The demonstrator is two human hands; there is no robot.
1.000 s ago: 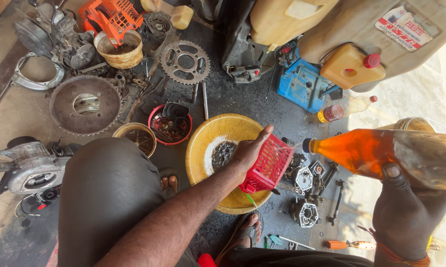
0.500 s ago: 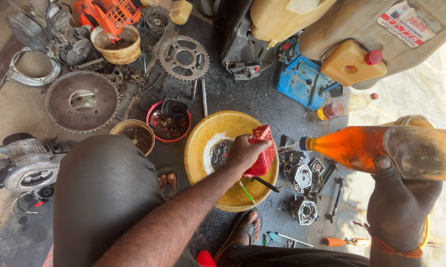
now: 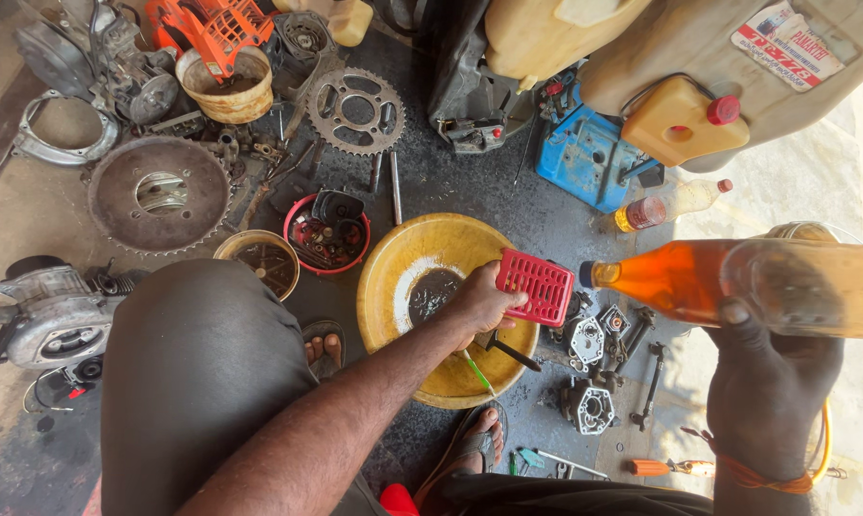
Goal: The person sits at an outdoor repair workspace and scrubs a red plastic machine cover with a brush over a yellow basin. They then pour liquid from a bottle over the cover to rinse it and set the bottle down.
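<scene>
Since the earlier frame you have swung the red grille (image 3: 536,286) flatter, and it now sits over the right rim of the yellow bowl (image 3: 393,287). Count one grille, one bowl, one orange bottle (image 3: 737,287), two toothed sprockets on the floor. Your left hand (image 3: 479,304) reaches forward, fingers pinched shut on the grille's left edge. Your right hand (image 3: 771,368) is wrapped closed around the bottle, held level, neck pointing at the grille.
</scene>
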